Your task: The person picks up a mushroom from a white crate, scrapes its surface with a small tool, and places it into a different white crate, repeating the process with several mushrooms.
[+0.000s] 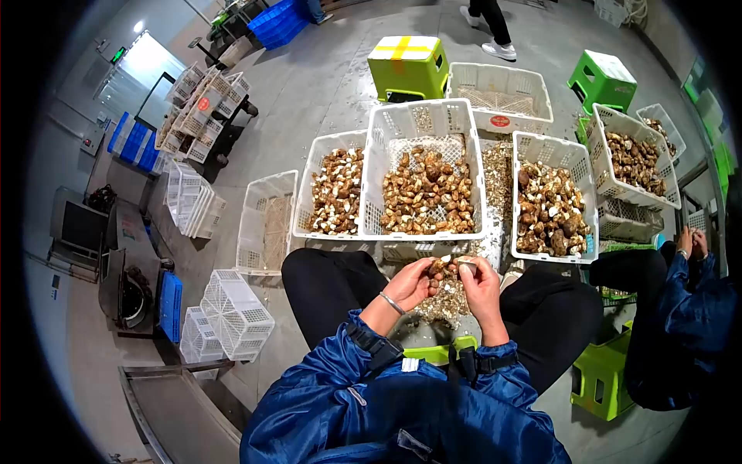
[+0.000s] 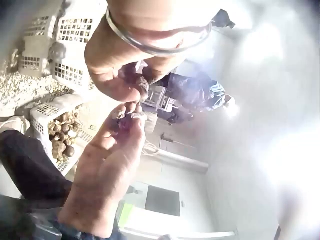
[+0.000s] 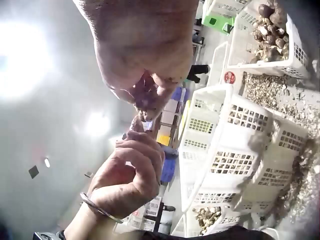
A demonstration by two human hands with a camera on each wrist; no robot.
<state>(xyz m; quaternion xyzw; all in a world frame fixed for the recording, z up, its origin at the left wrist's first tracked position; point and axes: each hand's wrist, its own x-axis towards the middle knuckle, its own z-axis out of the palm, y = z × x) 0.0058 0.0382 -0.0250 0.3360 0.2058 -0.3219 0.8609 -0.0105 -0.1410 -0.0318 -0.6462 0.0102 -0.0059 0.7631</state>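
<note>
Over the lap, both hands meet fingertip to fingertip. My left hand [image 1: 408, 286], with a bracelet at its wrist, pinches a small brown mushroom [image 1: 438, 267]. Close against it, my right hand [image 1: 482, 289] has its thumb and fingers curled round a small greyish piece [image 1: 467, 266]; I cannot tell what this piece is. In the right wrist view the right hand [image 3: 145, 55] fills the top and the left hand [image 3: 130, 167] comes up from below. Straight ahead stands a white crate [image 1: 478, 185] of brown-and-white mushrooms [image 1: 429, 189].
Mushroom crates flank it at left [image 1: 303, 185] and right [image 1: 591, 209]. Trimmings [image 1: 444, 305] litter the floor between the knees. A green stool [image 1: 386, 77] stands beyond the crates. Another seated person [image 1: 688, 309] works at right. Stacked white baskets [image 1: 236, 309] stand at left.
</note>
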